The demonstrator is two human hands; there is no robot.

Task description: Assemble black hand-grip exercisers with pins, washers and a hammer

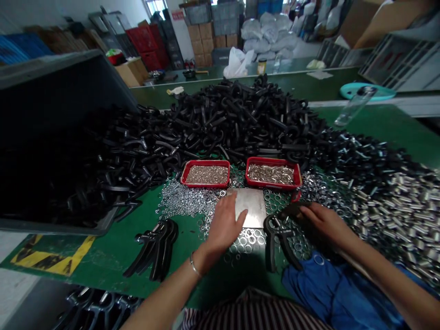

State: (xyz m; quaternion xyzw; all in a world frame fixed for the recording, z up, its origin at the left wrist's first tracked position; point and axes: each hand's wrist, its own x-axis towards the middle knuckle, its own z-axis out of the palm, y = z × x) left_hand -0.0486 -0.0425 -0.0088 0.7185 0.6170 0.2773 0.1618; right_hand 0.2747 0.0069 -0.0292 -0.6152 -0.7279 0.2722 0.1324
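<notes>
My left hand [225, 222] lies palm down at the left edge of a flat metal plate [252, 208], thumb spread away from the other fingers. Its fingertips reach the small silver rings [185, 199] heaped beside the plate. To the right, my right hand [319, 222] is closed around a dark curved black part [292, 210]; much of that part is in shadow. Just left of it, a black two-legged handle piece [271, 247] rests on larger metal rings [248, 240]. Several similar black handle pieces [160, 250] lie grouped left of my left hand.
Two red trays, one with tiny metal bits [183, 176] and one with small pins [299, 179], stand behind the plate. Black parts [240, 114] pile up beyond. Metal cylinders [402, 206] cover the right. A grey bin [106, 224] tips in from the left; blue cloth [323, 284] lies front right.
</notes>
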